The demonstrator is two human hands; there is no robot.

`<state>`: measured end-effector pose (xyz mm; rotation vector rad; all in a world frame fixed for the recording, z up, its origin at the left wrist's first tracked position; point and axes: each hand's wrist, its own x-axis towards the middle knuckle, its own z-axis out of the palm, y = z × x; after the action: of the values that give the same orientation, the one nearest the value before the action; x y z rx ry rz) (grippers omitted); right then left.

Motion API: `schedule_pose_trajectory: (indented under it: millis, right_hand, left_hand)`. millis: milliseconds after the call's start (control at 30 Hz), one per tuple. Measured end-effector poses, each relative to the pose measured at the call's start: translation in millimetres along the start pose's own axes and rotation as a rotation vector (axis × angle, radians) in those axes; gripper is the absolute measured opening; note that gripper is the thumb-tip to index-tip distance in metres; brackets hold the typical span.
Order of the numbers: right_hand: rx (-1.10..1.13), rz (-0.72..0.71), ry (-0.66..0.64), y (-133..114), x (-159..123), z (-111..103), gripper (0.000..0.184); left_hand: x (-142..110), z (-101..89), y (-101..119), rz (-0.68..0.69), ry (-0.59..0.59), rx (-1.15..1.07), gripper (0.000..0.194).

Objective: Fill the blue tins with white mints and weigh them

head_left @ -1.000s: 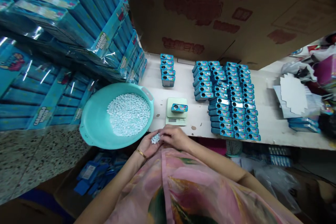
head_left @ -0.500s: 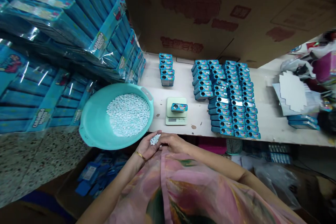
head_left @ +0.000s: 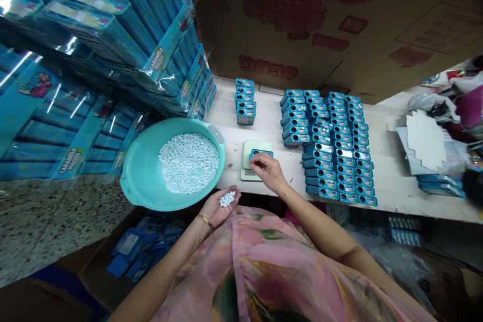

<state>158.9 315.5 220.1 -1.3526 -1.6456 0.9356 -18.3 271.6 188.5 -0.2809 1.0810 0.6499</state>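
My left hand [head_left: 216,211] lies palm up at the table's front edge, cupping a small heap of pale mints [head_left: 227,199]. Over the kitchen scale [head_left: 246,150], my right hand [head_left: 270,173] has its fingertips pinched together, close to the near side of a blue tin [head_left: 267,152]. What sits between those fingers is hidden. The tin rests on the scale's plate, partly covered by my hand. To the left, a turquoise basin [head_left: 140,173] holds a large pile of the same pale mints [head_left: 192,163].
Rows of blue tins [head_left: 322,179] stand right of the scale, and a short row [head_left: 246,116] stands behind it. Wrapped packs of blue boxes [head_left: 124,35] are stacked at left. A large cardboard box [head_left: 271,20] closes off the back. White card [head_left: 424,138] lies far right.
My right hand has left my left palm and moved forward and right to the tin on the scale. My left hand has stayed near the edge, its mints now uncovered. The view has shifted slightly.
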Motion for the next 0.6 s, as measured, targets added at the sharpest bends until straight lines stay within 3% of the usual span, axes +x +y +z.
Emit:
schedule_pose_trajectory:
  millis: [133, 200, 267, 367, 467, 533, 600]
  right_hand:
    - [-0.069, -0.136, -0.337, -20, -25, 27, 0.014]
    - [-0.229, -0.222, -0.413, -24, -31, 30, 0.019]
    - [-0.429, -0.222, -0.325, -18, -28, 21, 0.027]
    - [-0.734, -0.051, -0.162, 4, -10, -7, 0.044]
    - [-0.912, 0.096, -0.253, 26, 15, -30, 0.04]
    - [-0.926, 0.09, -0.317, 34, 36, -34, 0.035]
    - [-0.92, 0.057, -0.286, 40, 61, -29, 0.035]
  left_hand:
    - [3, 12.3, 2, -0.03, -0.135, -0.094, 0.017]
    - [3, 17.0, 3, -0.069, -0.18, -0.124, 0.02]
    - [2, 18.6, 4, -0.088, -0.168, -0.115, 0.021]
    - [-1, 16.2, 7, -0.077, -0.103, -0.076, 0.022]
    - [-5, 11.9, 11, -0.051, -0.063, -0.063, 0.022]
    - [-8, 8.9, 15, -0.025, -0.051, -0.062, 0.022]
    - [-10, 5.8, 19, 0.006, -0.035, -0.07, 0.021]
